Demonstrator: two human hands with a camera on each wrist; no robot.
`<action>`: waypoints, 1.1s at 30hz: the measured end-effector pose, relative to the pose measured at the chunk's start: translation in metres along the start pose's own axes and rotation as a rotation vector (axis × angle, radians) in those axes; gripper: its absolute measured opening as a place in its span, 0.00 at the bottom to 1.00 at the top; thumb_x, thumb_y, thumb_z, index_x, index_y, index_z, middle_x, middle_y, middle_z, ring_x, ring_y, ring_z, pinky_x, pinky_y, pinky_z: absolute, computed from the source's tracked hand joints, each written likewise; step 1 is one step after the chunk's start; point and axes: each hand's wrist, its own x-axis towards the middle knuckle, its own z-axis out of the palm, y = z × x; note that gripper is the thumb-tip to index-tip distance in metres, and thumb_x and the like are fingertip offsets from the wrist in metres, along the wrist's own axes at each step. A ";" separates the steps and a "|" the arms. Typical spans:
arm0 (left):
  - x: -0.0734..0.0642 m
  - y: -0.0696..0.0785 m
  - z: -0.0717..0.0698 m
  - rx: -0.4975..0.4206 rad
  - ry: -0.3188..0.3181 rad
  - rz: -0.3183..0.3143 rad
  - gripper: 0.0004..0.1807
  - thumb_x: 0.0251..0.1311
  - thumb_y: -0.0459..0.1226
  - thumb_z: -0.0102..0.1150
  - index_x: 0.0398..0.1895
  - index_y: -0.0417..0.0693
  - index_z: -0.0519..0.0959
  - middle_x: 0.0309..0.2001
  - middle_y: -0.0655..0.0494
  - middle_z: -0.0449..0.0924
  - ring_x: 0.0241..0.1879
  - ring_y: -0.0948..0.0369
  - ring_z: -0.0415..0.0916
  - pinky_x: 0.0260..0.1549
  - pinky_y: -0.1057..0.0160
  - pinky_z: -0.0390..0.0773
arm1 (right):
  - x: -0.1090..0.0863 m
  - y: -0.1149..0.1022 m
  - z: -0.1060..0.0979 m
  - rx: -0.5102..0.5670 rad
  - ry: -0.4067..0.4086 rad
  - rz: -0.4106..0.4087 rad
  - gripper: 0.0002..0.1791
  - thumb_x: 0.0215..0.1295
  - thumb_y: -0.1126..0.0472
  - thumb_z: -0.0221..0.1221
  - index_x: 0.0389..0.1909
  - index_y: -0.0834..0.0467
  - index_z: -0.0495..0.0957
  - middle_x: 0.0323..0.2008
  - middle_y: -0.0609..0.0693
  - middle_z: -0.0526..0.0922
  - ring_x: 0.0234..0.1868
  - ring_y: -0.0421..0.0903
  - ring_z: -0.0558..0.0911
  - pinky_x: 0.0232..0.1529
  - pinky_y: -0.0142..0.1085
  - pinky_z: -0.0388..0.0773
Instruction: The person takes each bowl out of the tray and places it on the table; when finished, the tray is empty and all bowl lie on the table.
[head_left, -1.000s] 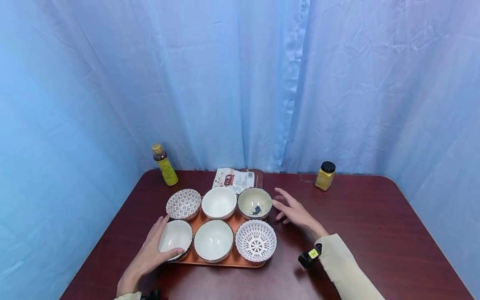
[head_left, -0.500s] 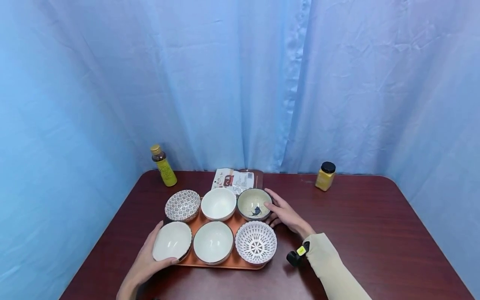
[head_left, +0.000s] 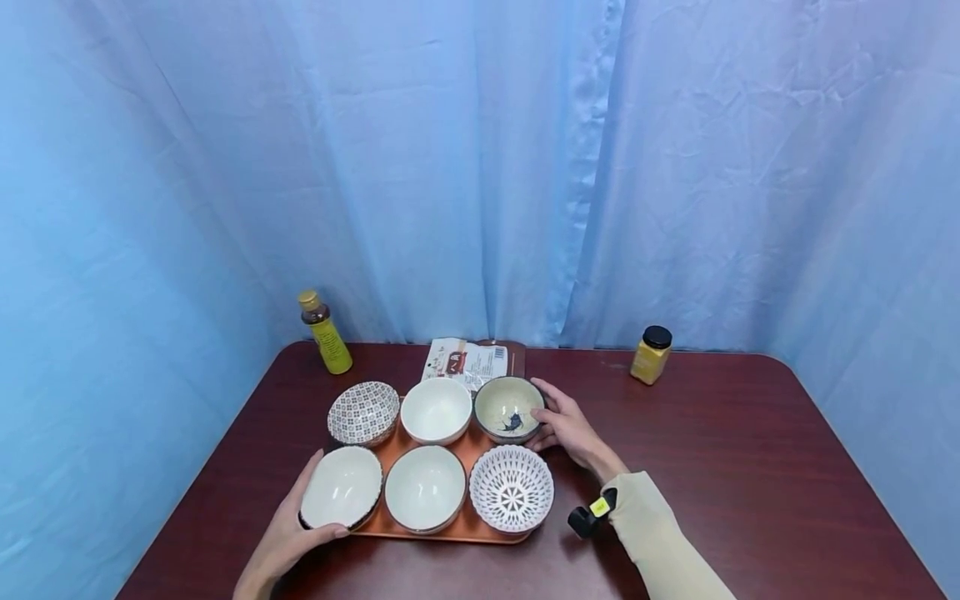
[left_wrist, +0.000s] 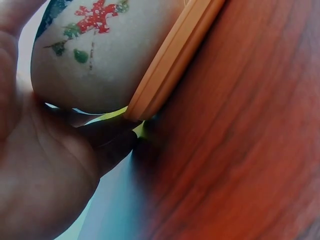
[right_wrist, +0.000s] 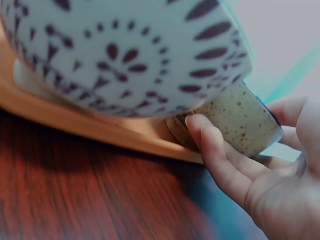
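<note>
At the front left of an orange tray (head_left: 397,528), my left hand (head_left: 285,529) grips a white bowl (head_left: 342,488), thumb near its front and fingers round its far left side. In the left wrist view the bowl's outside (left_wrist: 95,60) bears a red flower and green leaves, close against the tray edge (left_wrist: 170,55). My right hand (head_left: 568,432) holds the speckled bowl (head_left: 501,403) at the back right, its thumb over the rim. Fingers beneath it show in the right wrist view, beside a brown-patterned bowl (right_wrist: 125,55). Whether either held bowl is raised, I cannot tell.
Also on the tray are a grey-patterned bowl (head_left: 363,412), a plain white bowl (head_left: 437,408), a pale bowl (head_left: 425,487) and a petal-patterned bowl (head_left: 512,487). Behind stand a yellow-green bottle (head_left: 330,343), a food packet (head_left: 468,362) and a black-lidded jar (head_left: 651,356).
My right hand has come left onto the speckled bowl and taken hold of it. My left hand has closed round the front-left bowl, which has shifted slightly left and towards me.
</note>
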 end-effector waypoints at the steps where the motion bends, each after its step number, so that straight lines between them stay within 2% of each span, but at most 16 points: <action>1: -0.001 -0.001 0.000 0.007 0.002 0.008 0.65 0.43 0.36 0.78 0.82 0.50 0.45 0.79 0.40 0.51 0.72 0.65 0.55 0.63 0.57 0.64 | -0.001 -0.001 0.000 0.000 0.008 -0.007 0.37 0.74 0.68 0.45 0.81 0.56 0.44 0.76 0.70 0.56 0.22 0.45 0.85 0.26 0.38 0.83; 3: -0.002 -0.002 0.000 0.021 0.004 0.018 0.65 0.42 0.37 0.79 0.82 0.52 0.46 0.79 0.42 0.52 0.68 0.77 0.54 0.60 0.68 0.64 | -0.003 -0.002 -0.001 0.002 0.024 -0.025 0.38 0.74 0.68 0.45 0.81 0.57 0.44 0.76 0.71 0.55 0.22 0.45 0.86 0.26 0.38 0.83; 5: -0.003 -0.003 0.000 0.026 0.005 0.025 0.65 0.42 0.36 0.80 0.82 0.51 0.46 0.79 0.42 0.53 0.67 0.81 0.52 0.56 0.74 0.62 | -0.005 -0.005 -0.004 0.009 0.034 -0.051 0.38 0.73 0.68 0.45 0.81 0.58 0.44 0.75 0.73 0.55 0.22 0.47 0.86 0.26 0.39 0.84; 7: -0.004 -0.003 0.001 0.025 0.008 0.029 0.65 0.43 0.37 0.79 0.82 0.50 0.46 0.79 0.41 0.53 0.69 0.74 0.55 0.58 0.70 0.64 | -0.008 -0.007 -0.009 0.011 0.041 -0.069 0.37 0.73 0.68 0.45 0.80 0.58 0.44 0.74 0.74 0.56 0.23 0.47 0.87 0.27 0.39 0.84; 11: -0.003 -0.001 0.002 0.028 0.006 0.001 0.64 0.45 0.38 0.78 0.82 0.49 0.45 0.79 0.42 0.52 0.72 0.54 0.57 0.60 0.59 0.65 | -0.014 -0.015 -0.021 0.027 0.065 -0.082 0.37 0.73 0.68 0.45 0.81 0.57 0.44 0.73 0.75 0.56 0.24 0.47 0.88 0.28 0.38 0.84; 12: -0.003 -0.001 0.002 0.030 0.007 0.000 0.63 0.45 0.38 0.78 0.82 0.50 0.45 0.79 0.42 0.52 0.71 0.50 0.57 0.60 0.58 0.65 | -0.016 -0.017 -0.025 0.030 0.072 -0.075 0.38 0.74 0.68 0.45 0.81 0.56 0.44 0.74 0.74 0.56 0.24 0.46 0.88 0.28 0.38 0.84; 13: -0.003 -0.001 0.001 0.033 0.007 -0.006 0.63 0.45 0.38 0.78 0.82 0.50 0.45 0.79 0.43 0.52 0.71 0.50 0.57 0.59 0.61 0.66 | -0.018 -0.019 -0.029 0.033 0.082 -0.073 0.38 0.74 0.68 0.45 0.81 0.56 0.43 0.74 0.73 0.56 0.24 0.45 0.88 0.28 0.37 0.84; 15: -0.003 -0.002 0.001 0.029 0.008 -0.002 0.63 0.46 0.38 0.78 0.82 0.52 0.45 0.79 0.43 0.53 0.71 0.55 0.58 0.58 0.64 0.66 | -0.023 -0.020 -0.037 0.041 0.100 -0.071 0.38 0.75 0.69 0.44 0.81 0.56 0.42 0.75 0.74 0.55 0.24 0.44 0.87 0.28 0.37 0.84; 19: -0.004 -0.004 0.000 0.014 0.008 0.011 0.63 0.46 0.38 0.78 0.82 0.56 0.46 0.79 0.44 0.53 0.68 0.76 0.54 0.55 0.74 0.63 | -0.032 -0.017 -0.055 0.047 0.137 -0.070 0.37 0.75 0.70 0.42 0.81 0.56 0.40 0.74 0.75 0.54 0.24 0.44 0.87 0.29 0.36 0.84; 21: -0.003 -0.004 0.000 0.007 0.009 0.021 0.63 0.46 0.38 0.77 0.82 0.56 0.46 0.79 0.44 0.52 0.65 0.84 0.51 0.55 0.76 0.61 | -0.036 -0.015 -0.062 0.044 0.160 -0.070 0.37 0.75 0.70 0.42 0.81 0.56 0.41 0.72 0.76 0.56 0.24 0.44 0.87 0.29 0.36 0.84; 29: -0.003 -0.007 0.000 -0.015 0.008 0.050 0.63 0.46 0.37 0.77 0.82 0.56 0.46 0.79 0.42 0.52 0.62 0.91 0.47 0.54 0.79 0.59 | -0.047 -0.006 -0.077 0.015 0.204 -0.062 0.37 0.76 0.70 0.42 0.81 0.58 0.40 0.68 0.80 0.59 0.24 0.45 0.88 0.29 0.36 0.84; 33: -0.002 -0.006 0.000 0.002 0.008 0.044 0.63 0.47 0.37 0.77 0.82 0.56 0.46 0.79 0.42 0.52 0.64 0.86 0.49 0.57 0.70 0.62 | -0.048 -0.002 -0.079 0.013 0.205 -0.052 0.37 0.76 0.68 0.42 0.81 0.58 0.39 0.68 0.80 0.59 0.25 0.44 0.88 0.30 0.36 0.84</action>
